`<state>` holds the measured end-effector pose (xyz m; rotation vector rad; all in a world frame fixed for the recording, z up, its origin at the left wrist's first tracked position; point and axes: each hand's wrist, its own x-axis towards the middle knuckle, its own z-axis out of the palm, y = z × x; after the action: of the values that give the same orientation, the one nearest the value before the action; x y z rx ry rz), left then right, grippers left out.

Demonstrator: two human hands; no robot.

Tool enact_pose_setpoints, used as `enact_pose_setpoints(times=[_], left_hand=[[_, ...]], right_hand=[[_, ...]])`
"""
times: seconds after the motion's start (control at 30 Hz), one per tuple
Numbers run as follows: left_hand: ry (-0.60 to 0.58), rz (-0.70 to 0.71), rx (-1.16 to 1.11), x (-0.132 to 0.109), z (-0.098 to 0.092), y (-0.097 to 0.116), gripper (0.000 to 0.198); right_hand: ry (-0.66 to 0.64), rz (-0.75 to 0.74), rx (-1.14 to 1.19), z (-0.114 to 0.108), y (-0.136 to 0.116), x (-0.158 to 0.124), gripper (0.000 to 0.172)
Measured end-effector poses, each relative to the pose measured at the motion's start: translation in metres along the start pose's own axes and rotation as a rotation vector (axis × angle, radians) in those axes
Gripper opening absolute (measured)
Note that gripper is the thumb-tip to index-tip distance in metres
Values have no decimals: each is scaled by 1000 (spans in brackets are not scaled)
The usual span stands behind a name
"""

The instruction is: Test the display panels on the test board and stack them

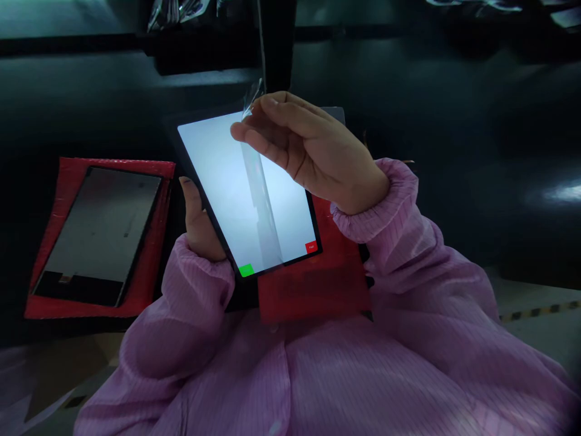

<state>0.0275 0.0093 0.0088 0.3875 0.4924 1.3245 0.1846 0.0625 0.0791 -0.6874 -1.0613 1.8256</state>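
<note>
A lit tablet-sized display panel (213,163) is tilted in front of me, its screen white with a green patch and a red patch at the lower corners. My left hand (200,227) grips its left edge, thumb showing and the other fingers hidden underneath. Over the panel's upper part, my right hand (304,142) is closed in a pinch on a thin clear film (254,97). The film runs down across the screen as a folded, see-through strip. Part of the panel's upper right is hidden behind my right hand.
At the left, a second, unlit display panel (106,224) lies on a red pad (157,266). Another red pad (313,290) is below the lit panel. A dark upright post (278,42) rises behind it, and clear plastic-wrapped items (177,12) sit at the back.
</note>
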Motion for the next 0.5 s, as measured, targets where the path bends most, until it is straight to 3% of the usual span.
enact_pose_setpoints(times=[0.23, 0.5], left_hand=[[107, 88, 79, 1, -1, -1, 63], [155, 113, 2, 3, -4, -2, 59]], right_hand=[[-102, -68, 70, -7, 2, 1, 23], [-208, -98, 129, -15, 4, 6, 23]])
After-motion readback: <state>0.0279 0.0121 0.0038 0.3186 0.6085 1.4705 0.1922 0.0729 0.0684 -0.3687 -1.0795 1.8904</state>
